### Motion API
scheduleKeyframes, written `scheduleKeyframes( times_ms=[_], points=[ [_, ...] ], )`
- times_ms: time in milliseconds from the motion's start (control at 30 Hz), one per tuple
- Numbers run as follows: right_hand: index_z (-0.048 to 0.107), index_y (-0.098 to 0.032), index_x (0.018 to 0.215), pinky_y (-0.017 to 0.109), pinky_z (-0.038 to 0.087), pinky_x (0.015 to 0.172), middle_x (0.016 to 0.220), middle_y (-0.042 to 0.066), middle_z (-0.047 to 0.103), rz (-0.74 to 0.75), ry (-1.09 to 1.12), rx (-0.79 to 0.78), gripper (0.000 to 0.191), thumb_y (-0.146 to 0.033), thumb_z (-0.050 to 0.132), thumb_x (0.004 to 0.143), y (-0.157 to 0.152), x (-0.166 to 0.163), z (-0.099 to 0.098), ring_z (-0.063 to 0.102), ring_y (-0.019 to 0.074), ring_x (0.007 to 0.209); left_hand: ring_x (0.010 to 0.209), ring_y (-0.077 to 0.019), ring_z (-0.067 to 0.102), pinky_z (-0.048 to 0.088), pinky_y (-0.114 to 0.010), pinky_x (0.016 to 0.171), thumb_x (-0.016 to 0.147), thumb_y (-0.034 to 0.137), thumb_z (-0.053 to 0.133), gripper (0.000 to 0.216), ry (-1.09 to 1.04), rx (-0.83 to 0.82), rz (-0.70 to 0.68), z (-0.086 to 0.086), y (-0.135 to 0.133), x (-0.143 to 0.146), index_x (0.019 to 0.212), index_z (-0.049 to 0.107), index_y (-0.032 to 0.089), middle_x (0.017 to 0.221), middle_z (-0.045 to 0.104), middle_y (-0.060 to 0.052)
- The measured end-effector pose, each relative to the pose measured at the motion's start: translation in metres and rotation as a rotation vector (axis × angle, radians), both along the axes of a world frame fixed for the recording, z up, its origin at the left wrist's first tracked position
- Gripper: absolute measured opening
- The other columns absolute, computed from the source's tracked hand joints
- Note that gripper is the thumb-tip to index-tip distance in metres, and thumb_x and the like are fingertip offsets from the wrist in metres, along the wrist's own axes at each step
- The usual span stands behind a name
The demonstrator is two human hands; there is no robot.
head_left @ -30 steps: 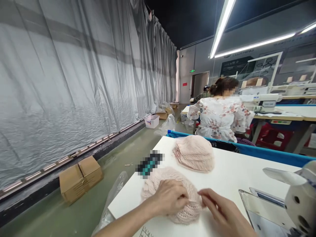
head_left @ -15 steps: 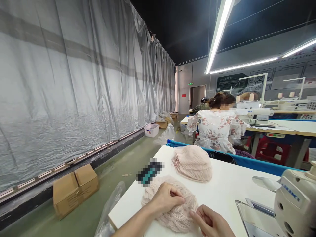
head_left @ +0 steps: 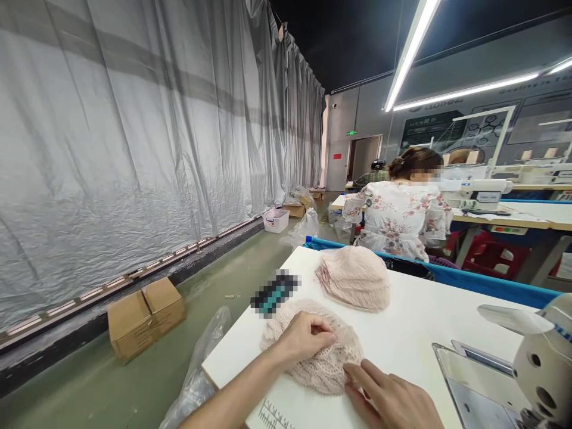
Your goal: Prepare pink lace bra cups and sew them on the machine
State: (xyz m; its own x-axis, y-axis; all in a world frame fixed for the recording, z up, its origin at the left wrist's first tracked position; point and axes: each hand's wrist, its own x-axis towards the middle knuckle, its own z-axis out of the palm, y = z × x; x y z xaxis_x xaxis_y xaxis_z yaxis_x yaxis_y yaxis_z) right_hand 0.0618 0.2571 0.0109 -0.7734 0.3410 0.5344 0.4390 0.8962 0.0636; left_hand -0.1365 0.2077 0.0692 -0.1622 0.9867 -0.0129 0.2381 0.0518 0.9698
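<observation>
The left hand (head_left: 306,341) lies on top of a pink lace piece (head_left: 328,369), its fingers (head_left: 322,333) curled in and pinching a fold of the fabric. The right hand (head_left: 395,400) is at 4 o'clock from it. Its fingers (head_left: 360,374) are stretched out flat and released, and their tips touch the near right edge of the same piece. The lace piece lies flat on the white bench (head_left: 420,330), under the left hand and between the two hands.

A stack of pink lace pieces (head_left: 355,277) lies at 1 o'clock from the left hand, apart from the piece being handled. A blurred dark object (head_left: 274,293) sits at 11 o'clock, just beside the lace. Ruler markings (head_left: 273,414) show on the bench's near edge at 7 o'clock.

A white sewing machine (head_left: 543,360) stands at 3 o'clock. On the floor at 9 o'clock are a clear plastic bag (head_left: 203,363) and, farther off, a cardboard box (head_left: 145,316). At 1 o'clock, beyond the bench, a person in a floral blouse (head_left: 402,217) sits facing away.
</observation>
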Motion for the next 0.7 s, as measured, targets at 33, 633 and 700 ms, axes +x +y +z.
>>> scheduleKeyframes(
  times_ms=[33, 633, 700],
  points=[
    [0.057, -0.031, 0.094, 0.031, 0.044, 0.045, 0.074, -0.004, 0.067, 0.008, -0.007, 0.032, 0.019, -0.025, 0.039, 0.100, 0.001, -0.001, 0.001, 0.065, 0.0220, 0.049, 0.056, -0.0087, 0.043, 0.029, -0.022, 0.053, 0.071, 0.020, 0.068, 0.010, 0.004, 0.004, -0.006, -0.001, 0.000, 0.000, 0.075, 0.071, 0.012, 0.059, 0.054, 0.003],
    [0.061, -0.019, 0.089, 0.024, 0.030, 0.037, 0.045, -0.007, 0.054, 0.030, 0.501, -0.110, 0.027, -0.018, 0.035, 0.098, -0.011, -0.020, 0.056, 0.051, 0.0141, 0.031, 0.056, -0.0094, 0.047, 0.037, -0.020, 0.055, 0.061, 0.037, 0.079, 0.029, -0.328, 0.307, 0.216, 0.021, 0.002, 0.009, 0.061, 0.059, 0.016, 0.058, 0.053, 0.004],
    [0.059, -0.018, 0.090, 0.023, 0.039, 0.044, 0.055, -0.007, 0.056, 0.033, 0.601, -0.226, 0.023, -0.023, 0.039, 0.101, -0.024, -0.011, 0.069, 0.053, 0.0106, 0.041, 0.058, -0.0084, 0.050, 0.040, -0.019, 0.058, 0.063, 0.043, 0.077, 0.032, -0.464, 0.377, 0.322, 0.035, -0.005, 0.008, 0.067, 0.057, 0.018, 0.061, 0.053, 0.006]
  ],
)
